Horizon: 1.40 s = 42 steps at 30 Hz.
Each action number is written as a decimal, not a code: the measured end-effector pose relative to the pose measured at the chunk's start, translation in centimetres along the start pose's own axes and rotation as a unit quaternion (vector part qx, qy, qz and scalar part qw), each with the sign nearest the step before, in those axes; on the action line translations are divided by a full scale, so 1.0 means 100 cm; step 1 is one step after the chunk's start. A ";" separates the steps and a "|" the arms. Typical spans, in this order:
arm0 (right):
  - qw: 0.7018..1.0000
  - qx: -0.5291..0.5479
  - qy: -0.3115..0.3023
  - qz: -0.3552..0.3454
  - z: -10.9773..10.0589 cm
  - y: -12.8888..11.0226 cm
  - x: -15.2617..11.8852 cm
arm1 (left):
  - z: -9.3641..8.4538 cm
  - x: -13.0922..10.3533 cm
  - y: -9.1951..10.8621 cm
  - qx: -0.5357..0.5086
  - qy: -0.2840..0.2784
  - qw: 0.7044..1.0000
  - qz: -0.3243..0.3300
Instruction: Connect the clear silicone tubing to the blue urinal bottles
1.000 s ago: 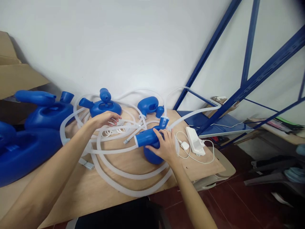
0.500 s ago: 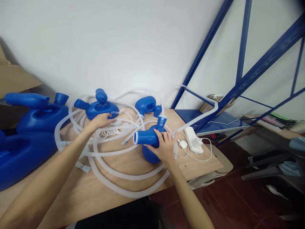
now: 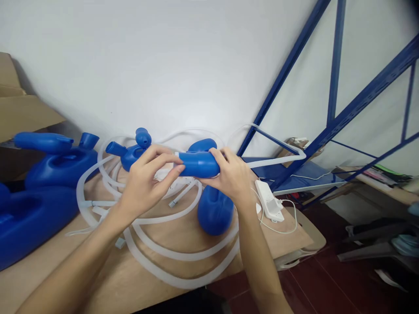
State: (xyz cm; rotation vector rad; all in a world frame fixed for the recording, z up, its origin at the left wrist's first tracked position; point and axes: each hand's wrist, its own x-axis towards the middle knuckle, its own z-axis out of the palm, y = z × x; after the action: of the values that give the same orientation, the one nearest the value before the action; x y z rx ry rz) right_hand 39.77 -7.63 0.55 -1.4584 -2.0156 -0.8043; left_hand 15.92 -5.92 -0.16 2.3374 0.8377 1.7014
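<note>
A blue plastic spout [image 3: 199, 165], shaped like a short wide tube, lies sideways between my two hands. My right hand [image 3: 231, 174] is wrapped round its right end. The thumb and fingers of my left hand [image 3: 150, 176] pinch the left end, where a pale rim or ring shows; I cannot tell if that is a separate piece. Below stands a rounded blue urinal bottle [image 3: 216, 213]; whether the spout is joined to it is hidden by my right hand. Clear white hose [image 3: 183, 256] loops around the bottle on the wooden table.
More blue urinal bottles stand at left [image 3: 62, 170] and behind my hands [image 3: 131, 156]. A white power strip [image 3: 270, 203] with cables lies near the table's right edge. Blue metal shelving [image 3: 294, 56] rises at right, and a cardboard box [image 3: 26, 109] stands at far left.
My left hand has come from the pile of hoses and white rings to the spout's left end. My right hand has lifted the spout higher above the bottle.
</note>
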 end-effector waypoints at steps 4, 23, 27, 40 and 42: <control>0.999 0.038 0.014 -0.034 0.012 -0.003 0.010 | -0.010 -0.001 -0.012 -0.107 -0.008 0.986 -0.129; 0.994 0.085 -0.050 0.045 0.052 0.038 0.013 | 0.002 -0.005 -0.120 0.033 -0.254 0.939 -0.229; 0.994 0.055 -0.082 0.053 0.049 0.033 0.013 | 0.033 -0.029 -0.162 0.074 -0.301 0.928 -0.208; 0.995 0.031 -0.099 0.011 0.050 0.020 0.016 | 0.026 -0.014 -0.118 -0.018 -0.228 0.952 -0.201; 0.996 0.040 -0.085 0.003 0.052 0.012 0.017 | 0.016 -0.006 -0.096 -0.165 -0.216 0.934 -0.231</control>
State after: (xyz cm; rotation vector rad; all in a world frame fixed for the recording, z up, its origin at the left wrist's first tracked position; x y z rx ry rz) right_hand 40.08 -2.54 -1.61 -1.5309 -2.1405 -0.6078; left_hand 13.83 2.11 -5.19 1.9687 0.8465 0.9953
